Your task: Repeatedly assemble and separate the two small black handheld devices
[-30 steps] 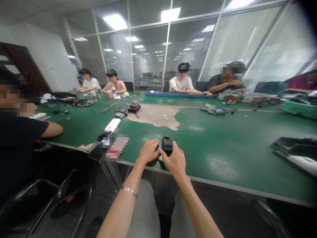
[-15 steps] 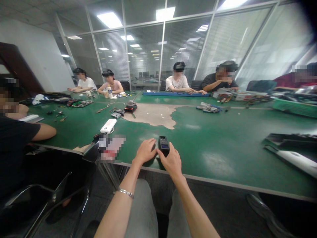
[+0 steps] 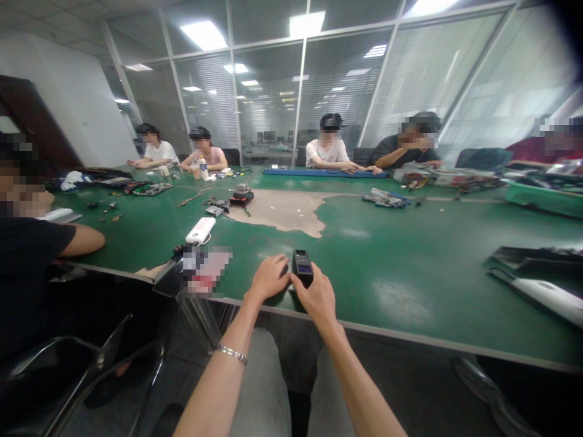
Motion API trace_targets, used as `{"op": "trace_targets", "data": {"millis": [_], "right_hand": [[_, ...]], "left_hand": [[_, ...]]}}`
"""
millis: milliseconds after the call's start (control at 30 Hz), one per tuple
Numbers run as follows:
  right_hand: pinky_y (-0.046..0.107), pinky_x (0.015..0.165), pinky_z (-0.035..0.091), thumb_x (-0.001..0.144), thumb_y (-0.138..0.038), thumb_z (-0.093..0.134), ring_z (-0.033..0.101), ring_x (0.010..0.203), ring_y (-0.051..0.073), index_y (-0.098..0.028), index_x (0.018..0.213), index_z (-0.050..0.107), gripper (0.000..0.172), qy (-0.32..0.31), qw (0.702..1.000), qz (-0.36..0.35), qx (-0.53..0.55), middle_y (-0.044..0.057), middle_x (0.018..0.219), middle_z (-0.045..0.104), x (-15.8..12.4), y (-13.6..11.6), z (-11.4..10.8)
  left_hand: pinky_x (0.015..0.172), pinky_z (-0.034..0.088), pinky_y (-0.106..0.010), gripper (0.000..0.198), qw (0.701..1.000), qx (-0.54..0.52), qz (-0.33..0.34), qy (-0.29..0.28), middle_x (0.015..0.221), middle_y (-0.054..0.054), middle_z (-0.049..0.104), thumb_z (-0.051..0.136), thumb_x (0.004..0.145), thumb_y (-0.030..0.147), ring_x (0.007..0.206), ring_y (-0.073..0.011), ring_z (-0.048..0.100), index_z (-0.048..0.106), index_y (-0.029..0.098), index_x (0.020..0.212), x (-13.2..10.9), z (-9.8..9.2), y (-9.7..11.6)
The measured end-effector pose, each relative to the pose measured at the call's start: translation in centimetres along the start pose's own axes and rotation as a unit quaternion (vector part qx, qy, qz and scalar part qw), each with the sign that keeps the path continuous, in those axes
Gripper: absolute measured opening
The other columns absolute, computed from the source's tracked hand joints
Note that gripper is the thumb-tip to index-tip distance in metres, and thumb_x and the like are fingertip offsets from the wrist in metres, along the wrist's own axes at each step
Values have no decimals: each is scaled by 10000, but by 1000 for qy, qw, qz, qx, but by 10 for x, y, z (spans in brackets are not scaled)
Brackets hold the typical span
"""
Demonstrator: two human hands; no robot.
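Observation:
On the green table in front of me stands a small black box-shaped device with a dark bluish panel on its near part. My right hand is closed around its near right side, thumb toward the left and fingers along the right edge. Just left of the device, my left hand rests low over the table with curled fingers. A dark shape shows beneath and beside those fingers, mostly hidden, so its kind cannot be made out. Both thumbs come close together at the device's near left corner.
A white power bank with a cable lies ahead left, near a table-edge stand. Bare board shows through the torn green cover. A white-handled tool lies right. Several people sit around the table; a green basket stands far right.

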State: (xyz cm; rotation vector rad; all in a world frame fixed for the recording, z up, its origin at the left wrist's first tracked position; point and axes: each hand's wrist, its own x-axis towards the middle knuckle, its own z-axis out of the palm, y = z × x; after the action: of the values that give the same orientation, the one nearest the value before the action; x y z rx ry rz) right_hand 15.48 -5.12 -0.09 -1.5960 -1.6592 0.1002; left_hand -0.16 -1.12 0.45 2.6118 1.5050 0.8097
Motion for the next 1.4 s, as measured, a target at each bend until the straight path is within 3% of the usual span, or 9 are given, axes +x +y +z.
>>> {"op": "trace_targets", "data": {"millis": [133, 533, 700, 967, 1267, 1400], "right_hand": [[341, 833, 427, 816, -457, 515, 598, 941, 239, -174, 1166, 542, 451, -15, 1000, 0, 4, 97, 1047, 652, 4, -4, -6], [335, 843, 427, 807, -538, 501, 601, 982, 239, -184, 1207, 545, 536, 33, 997, 33, 58, 96, 1080, 655, 24, -10, -24], [362, 872, 420, 789, -574, 496, 590, 1021, 268, -159, 1226, 539, 605, 52, 996, 57, 34, 118, 1136, 636, 27, 13, -32], [366, 823, 439, 767, -590, 523, 612, 951, 270, -173, 1192, 565, 597, 36, 993, 109, -18, 122, 1040, 664, 24, 61, -38], [367, 844, 431, 755, -518, 548, 585, 945, 268, -155, 1111, 579, 509, 59, 996, 32, -67, 115, 993, 650, 16, 72, -33], [393, 890, 424, 736, -527, 568, 556, 1029, 299, -94, 1219, 511, 651, 67, 994, 39, -75, 170, 1112, 611, 13, 74, -30]], "left_hand": [[1069, 360, -394, 466, 1000, -2, 0, 5, 1348, -112, 525, 449, 913, 449, 1233, -240, 493, 522, 175, 1283, 0, 0, 0], [1058, 369, -404, 441, 1000, -10, -14, 8, 1341, -95, 532, 518, 885, 428, 1233, -234, 491, 531, 209, 1268, -1, 4, -1], [1078, 344, -405, 448, 1000, -7, -12, 11, 1355, -93, 521, 506, 893, 432, 1248, -233, 477, 521, 209, 1282, -1, 4, -1], [1079, 337, -397, 474, 1000, -2, -7, 5, 1355, -106, 521, 480, 901, 460, 1241, -235, 487, 518, 185, 1285, 0, 3, -1], [1068, 347, -397, 476, 1000, 2, -9, 1, 1352, -109, 525, 465, 906, 472, 1242, -239, 488, 521, 185, 1281, 0, 0, 1], [1072, 340, -388, 487, 1000, 3, -7, 4, 1352, -114, 524, 454, 910, 480, 1243, -236, 484, 523, 173, 1281, 0, 2, 1]]}}
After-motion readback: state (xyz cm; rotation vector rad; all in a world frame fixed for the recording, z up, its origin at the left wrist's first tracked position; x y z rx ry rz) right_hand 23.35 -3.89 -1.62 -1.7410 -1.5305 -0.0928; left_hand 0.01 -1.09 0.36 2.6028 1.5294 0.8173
